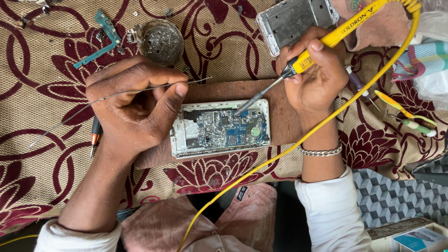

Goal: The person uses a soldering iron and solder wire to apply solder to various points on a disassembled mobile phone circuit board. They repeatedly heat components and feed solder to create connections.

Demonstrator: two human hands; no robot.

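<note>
An opened phone (220,127) with its blue circuit board bare lies on a brown wooden board (280,112). My right hand (313,72) grips a yellow soldering iron (326,44); its metal tip touches the circuit board near the upper middle. My left hand (135,105) pinches a thin length of solder wire (98,100) between thumb and fingers, just left of the phone. The wire's free end points right, above the phone's top edge. The iron's yellow cord (298,140) loops down past my right wrist.
A patterned maroon and cream cloth (42,70) covers the work surface. On it lie a round metal tin (160,41), a teal circuit strip (103,38), a second phone frame (295,19), screwdrivers (405,112) at right, and a pen-like tool (94,135) under my left hand.
</note>
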